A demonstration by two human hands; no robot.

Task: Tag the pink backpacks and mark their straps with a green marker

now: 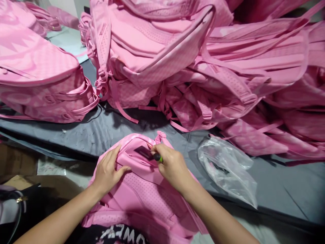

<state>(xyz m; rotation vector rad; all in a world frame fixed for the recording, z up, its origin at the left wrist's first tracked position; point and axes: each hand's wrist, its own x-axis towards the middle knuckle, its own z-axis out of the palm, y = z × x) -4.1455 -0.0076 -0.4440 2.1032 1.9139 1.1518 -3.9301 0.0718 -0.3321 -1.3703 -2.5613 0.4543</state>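
A pink backpack (149, 195) lies in front of me against the table's edge, its perforated back panel facing up. My left hand (108, 169) rests on the left side of its top, fingers stretched over the fabric and thumb spread apart. At the top right, my right hand (172, 166) is closed around a small tool with a black and green handle (157, 157); its working end is hidden. Beside those fingers, a dark flat rectangle (143, 152) lies over the pink top panel. Whether it is attached to the bag or held, I cannot tell.
Several pink backpacks (157, 44) are heaped across the back of the grey-covered table (276, 186). Another pink backpack (38, 78) lies at the left. A crumpled clear plastic bag (228, 166) sits right of my right hand. Cardboard (20, 183) shows below the table at the left.
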